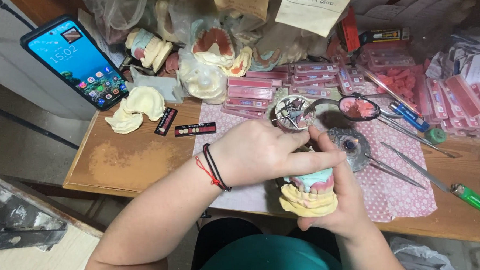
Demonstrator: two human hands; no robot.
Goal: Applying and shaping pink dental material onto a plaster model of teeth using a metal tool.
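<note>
My right hand (340,201) grips a yellowish plaster dental model (308,199) with pink wax and a pale blue-green top, held over the near edge of the table. My left hand (261,152), with red and black cords at the wrist, rests on top of the model, its fingers closed and reaching across toward the right thumb. Whether the left fingers pinch something small is hidden.
A small round cup of burs (291,111), a spoon with pink wax (359,108) and metal instruments (406,161) lie on a pink dotted cloth (404,193). Pink tooth-card strips (250,92), plaster casts (136,106), a phone (75,60) and a green-handled tool (473,199) surround it.
</note>
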